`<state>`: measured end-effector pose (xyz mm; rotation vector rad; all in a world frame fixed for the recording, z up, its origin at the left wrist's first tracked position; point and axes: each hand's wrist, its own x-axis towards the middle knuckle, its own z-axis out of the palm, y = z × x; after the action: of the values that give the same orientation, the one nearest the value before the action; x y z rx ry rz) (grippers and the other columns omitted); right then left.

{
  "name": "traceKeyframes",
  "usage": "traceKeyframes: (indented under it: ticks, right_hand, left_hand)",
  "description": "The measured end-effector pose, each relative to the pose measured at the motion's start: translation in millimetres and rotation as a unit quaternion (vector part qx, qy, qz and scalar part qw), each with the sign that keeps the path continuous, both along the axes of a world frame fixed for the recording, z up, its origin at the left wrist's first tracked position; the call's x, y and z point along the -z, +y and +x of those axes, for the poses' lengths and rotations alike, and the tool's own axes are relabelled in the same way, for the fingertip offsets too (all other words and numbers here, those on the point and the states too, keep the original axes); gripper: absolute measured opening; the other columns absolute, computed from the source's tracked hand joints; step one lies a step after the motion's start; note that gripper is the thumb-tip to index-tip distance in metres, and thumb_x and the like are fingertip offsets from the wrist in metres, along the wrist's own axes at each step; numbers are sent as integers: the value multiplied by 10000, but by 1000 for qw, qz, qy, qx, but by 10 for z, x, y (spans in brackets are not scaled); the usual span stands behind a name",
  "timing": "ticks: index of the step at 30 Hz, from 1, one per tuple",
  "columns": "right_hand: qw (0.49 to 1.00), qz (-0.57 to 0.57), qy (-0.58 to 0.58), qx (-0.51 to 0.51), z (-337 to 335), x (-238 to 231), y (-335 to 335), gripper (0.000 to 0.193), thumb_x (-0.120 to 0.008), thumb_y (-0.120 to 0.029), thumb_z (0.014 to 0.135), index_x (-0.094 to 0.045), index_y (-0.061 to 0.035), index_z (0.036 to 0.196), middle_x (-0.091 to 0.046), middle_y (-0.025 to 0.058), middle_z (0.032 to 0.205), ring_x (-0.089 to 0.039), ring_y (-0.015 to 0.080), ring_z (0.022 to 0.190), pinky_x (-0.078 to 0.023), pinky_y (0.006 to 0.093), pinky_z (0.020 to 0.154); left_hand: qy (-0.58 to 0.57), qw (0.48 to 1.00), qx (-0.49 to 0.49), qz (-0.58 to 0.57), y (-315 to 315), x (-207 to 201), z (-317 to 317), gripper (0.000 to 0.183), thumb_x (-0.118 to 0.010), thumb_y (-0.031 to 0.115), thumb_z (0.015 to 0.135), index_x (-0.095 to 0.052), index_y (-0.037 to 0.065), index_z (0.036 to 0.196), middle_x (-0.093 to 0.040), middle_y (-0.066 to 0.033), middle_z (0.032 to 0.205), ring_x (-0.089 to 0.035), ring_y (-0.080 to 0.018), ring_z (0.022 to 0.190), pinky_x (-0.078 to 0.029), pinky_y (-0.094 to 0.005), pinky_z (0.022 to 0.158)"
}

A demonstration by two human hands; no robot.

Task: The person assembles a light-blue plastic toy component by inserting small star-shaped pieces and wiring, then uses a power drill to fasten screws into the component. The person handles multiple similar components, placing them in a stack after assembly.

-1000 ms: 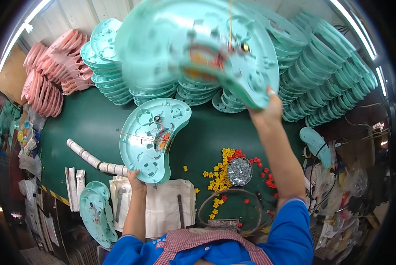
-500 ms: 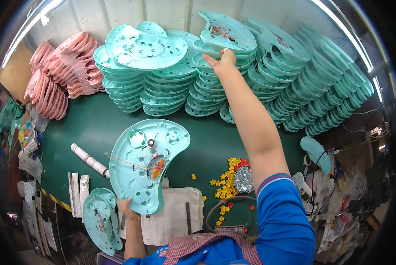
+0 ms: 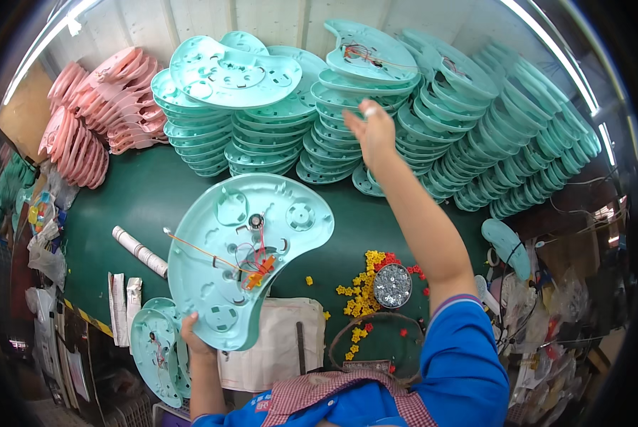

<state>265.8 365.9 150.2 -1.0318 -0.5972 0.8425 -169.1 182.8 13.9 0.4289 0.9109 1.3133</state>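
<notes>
A smooth green worktop (image 3: 134, 206) carries overlapping stacks of glossy teal plastic shells (image 3: 333, 135), too crowded to count, along its far edge; ribbed-looking pink piles (image 3: 119, 99) lean at the far left corner. One crescent-shaped teal shell (image 3: 226, 245) is held above the left half, over part of a creased white cloth (image 3: 272, 341) at the near edge. The right hand (image 3: 376, 135) is open, fingers loosely spread before the stacks. The left hand (image 3: 198, 338) grips the crescent's lower-left rim, fingers partly hidden. One round tin (image 3: 392, 286) of shiny metal bits touches heaped yellow stars (image 3: 362, 302); one yellow star (image 3: 309, 281) lies alone.
</notes>
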Motion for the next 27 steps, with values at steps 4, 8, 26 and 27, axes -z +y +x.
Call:
traceKeyframes:
  ticks: [4, 8, 26, 27]
  right_hand:
    - [904, -276, 64, -321, -192, 62, -1233, 533, -440, -462, 974, -483, -79, 1342, -591, 82, 1241, -588, 213, 1128, -531, 377, 862]
    - [941, -175, 34, -288, 39, -100, -1865, 457, -542, -335, 943, -520, -20, 1274, -600, 125, 1229, -629, 225, 1068, -530, 388, 902]
    - [960, 189, 114, 172, 2057, -1310, -137, 507, -419, -239, 995, -272, 15, 1408, -339, 207, 1416, -469, 444, 1186, -508, 625, 917]
    - [968, 165, 59, 182, 2166, -1305, -134, 573, -488, -285, 968, -281, 6, 1416, -350, 199, 1420, -467, 424, 1200, -493, 586, 952]
  left_hand:
    - [-23, 987, 157, 21, 500, -619, -10, 620, -535, 264, 775, -446, -67, 1291, -570, -220, 1204, -608, -331, 1059, -501, -431, 921]
    - [12, 962, 257, 92, 1233, -1300, 252, 580, -473, 375, 919, -434, -40, 1323, -556, -203, 1241, -593, -309, 1088, -502, -426, 920]
    - [351, 935, -44, 36, 613, -325, -1007, 367, -543, 234, 957, -547, 71, 1286, -613, -41, 1188, -604, -124, 918, -466, -236, 735]
    - [378, 915, -137, 22, 389, 14, -1659, 337, -555, 208, 949, -579, 76, 1259, -631, -24, 1152, -599, -107, 900, -455, -227, 717]
